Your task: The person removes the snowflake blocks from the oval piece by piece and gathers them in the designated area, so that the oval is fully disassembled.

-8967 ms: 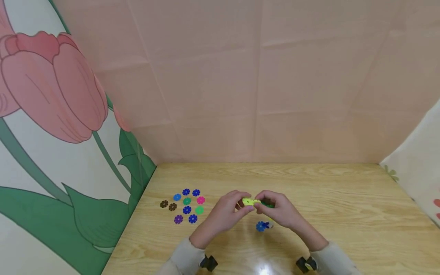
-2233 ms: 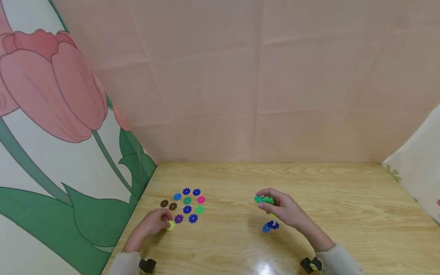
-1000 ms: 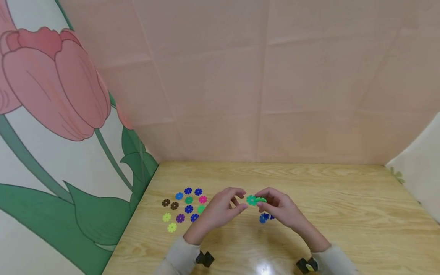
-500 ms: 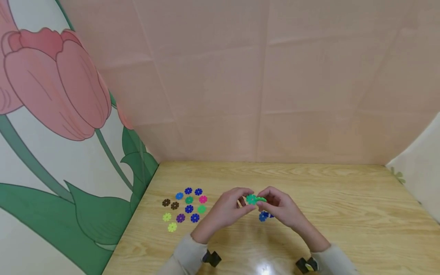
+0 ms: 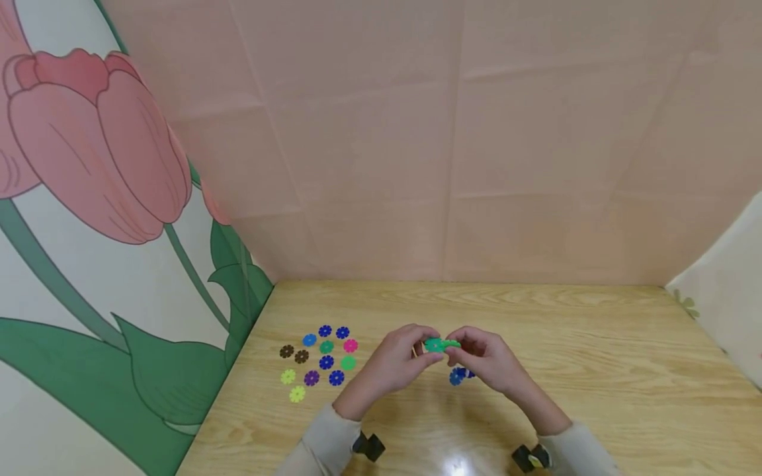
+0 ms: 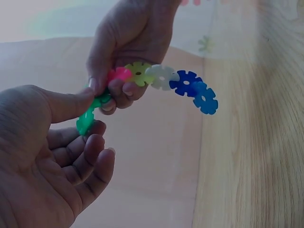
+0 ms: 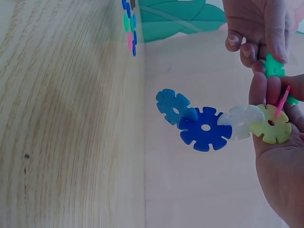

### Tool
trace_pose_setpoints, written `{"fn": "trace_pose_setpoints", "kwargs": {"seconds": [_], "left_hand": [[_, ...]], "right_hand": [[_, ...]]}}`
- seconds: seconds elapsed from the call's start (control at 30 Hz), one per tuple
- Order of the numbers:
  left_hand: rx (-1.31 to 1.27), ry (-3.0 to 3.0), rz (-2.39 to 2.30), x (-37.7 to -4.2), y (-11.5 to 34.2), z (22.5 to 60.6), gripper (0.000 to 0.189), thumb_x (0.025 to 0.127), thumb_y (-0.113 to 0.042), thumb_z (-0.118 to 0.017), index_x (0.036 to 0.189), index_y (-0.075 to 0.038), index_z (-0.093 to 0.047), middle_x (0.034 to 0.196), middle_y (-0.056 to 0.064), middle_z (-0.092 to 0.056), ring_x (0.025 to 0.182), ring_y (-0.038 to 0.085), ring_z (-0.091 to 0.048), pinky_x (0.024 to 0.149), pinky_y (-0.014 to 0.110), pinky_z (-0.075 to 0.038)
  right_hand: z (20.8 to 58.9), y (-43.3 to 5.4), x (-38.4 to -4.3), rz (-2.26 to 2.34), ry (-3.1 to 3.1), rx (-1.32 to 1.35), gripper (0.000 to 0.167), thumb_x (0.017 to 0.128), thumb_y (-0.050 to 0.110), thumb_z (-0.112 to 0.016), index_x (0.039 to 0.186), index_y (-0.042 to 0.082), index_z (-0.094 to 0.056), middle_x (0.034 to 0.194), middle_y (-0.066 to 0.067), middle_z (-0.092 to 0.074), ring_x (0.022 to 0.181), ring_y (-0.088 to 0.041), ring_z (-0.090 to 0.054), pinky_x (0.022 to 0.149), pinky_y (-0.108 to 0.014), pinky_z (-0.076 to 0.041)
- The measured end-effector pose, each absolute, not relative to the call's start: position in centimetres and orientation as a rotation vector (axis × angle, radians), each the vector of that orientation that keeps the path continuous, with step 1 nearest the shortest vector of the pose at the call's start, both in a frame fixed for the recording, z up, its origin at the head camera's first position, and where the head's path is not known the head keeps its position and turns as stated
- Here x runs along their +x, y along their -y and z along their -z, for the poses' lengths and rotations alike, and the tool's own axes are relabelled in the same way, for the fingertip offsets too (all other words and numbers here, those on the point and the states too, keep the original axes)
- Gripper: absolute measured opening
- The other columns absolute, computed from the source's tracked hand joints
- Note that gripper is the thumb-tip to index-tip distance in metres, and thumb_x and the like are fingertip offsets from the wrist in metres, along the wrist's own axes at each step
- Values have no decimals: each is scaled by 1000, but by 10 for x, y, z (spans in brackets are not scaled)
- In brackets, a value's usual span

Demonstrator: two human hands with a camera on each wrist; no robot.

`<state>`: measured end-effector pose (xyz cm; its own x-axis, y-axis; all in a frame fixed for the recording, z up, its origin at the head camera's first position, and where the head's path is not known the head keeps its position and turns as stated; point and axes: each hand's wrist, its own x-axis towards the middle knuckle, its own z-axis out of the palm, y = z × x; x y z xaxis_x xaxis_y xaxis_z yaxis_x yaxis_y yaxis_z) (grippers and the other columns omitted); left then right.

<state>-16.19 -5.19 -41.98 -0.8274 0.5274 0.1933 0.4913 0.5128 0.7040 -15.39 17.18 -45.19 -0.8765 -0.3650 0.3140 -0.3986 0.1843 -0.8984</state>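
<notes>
A chain of slotted plastic snowflake discs hangs between my hands above the table. My left hand (image 5: 389, 360) pinches the green end disc (image 6: 85, 122) between thumb and fingers. Close beside it, my right hand (image 5: 491, 360) grips the chain around another green disc, which its fingers partly cover. From there the chain runs through a pink disc (image 6: 119, 74), a yellow disc (image 7: 271, 124), a white disc (image 7: 241, 121) and a dark blue disc (image 7: 205, 128) to a light blue disc (image 7: 173, 107) at the loose end. In the head view the right hand hides the chain's middle.
On the wooden table (image 5: 595, 344), left of my hands, several loose discs lie flat: blue, brown, green, a pink disc (image 5: 350, 346), a purple disc (image 5: 311, 378) and two yellow ones, the nearest yellow disc (image 5: 297, 394) at the front. A pink cloth backdrop (image 5: 446, 165) rises behind.
Earlier both hands held a yellow piece; the left hand set yellow down beside the loose discs. It then came back and took hold of the green end disc, which has since tilted flatter.
</notes>
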Motion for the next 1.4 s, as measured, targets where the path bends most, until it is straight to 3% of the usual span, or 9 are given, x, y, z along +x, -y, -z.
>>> {"fn": "trace_pose_setpoints", "kwargs": {"seconds": [0.1, 0.33, 0.7, 1.1, 1.4], "left_hand": [[946, -2696, -1199, -162, 51, 419, 32, 99, -35, -66, 125, -17, -67, 93, -13, -59, 78, 1, -53, 61, 19, -48], [996, -2663, -1155, -163, 51, 418, 30, 101, -35, -63, 125, -17, -67, 96, -13, -58, 81, 1, -52, 63, 19, -49], [1106, -2530, -1151, -173, 56, 421, 29, 102, -32, -61, 125, -14, -66, 96, -10, -59, 83, 1, -52, 68, 18, -49], [879, -2758, -1111, -185, 70, 431, 32, 100, -35, -64, 126, -15, -65, 97, -10, -58, 82, 6, -51, 65, 22, -46], [670, -2824, -1056, -221, 95, 465, 36, 97, -35, -70, 127, -15, -68, 105, -7, -61, 85, 10, -51, 70, 27, -46]], "right_hand": [[451, -173, -154, -1820, 2398, 781, 9, 100, 7, -63, 106, 2, -67, 94, -23, -68, 77, -22, -71, 60, -37, -59], [452, -177, -155, -1794, 2403, 843, 8, 100, 4, -63, 107, 2, -67, 89, -5, -70, 75, -18, -69, 58, -34, -56], [453, -180, -156, -1788, 2407, 945, 8, 100, 1, -61, 107, 3, -65, 85, -7, -68, 73, -18, -68, 64, -32, -57], [455, -173, -155, -1656, 2436, 789, 10, 100, 1, -61, 107, 1, -67, 94, -10, -67, 76, -17, -73, 67, -31, -61], [459, -177, -160, -1641, 2401, 713, 12, 105, 10, -56, 113, 10, -65, 80, -6, -64, 68, -21, -63, 54, -32, -52]]}}
